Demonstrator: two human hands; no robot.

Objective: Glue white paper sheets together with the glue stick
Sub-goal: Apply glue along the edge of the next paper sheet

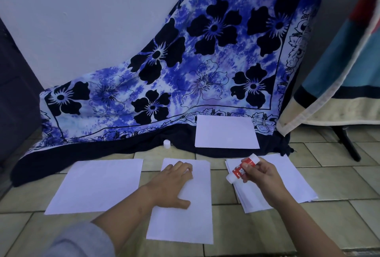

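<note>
A blue-and-white cloth (205, 61) printed with dark flowers slopes down against the pale wall (82, 20) onto the beige tiled floor (339, 174). At right hangs a striped blanket (339, 71), a black stand leg (347, 143) beneath it. Far left: a dark panel (16, 92).

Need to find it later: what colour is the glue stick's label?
Red with white lettering, on the glue stick in the right hand. Head view.

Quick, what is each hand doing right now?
Left hand: open, resting flat on the middle paper sheet.
Right hand: closed, holding the glue stick.
</note>
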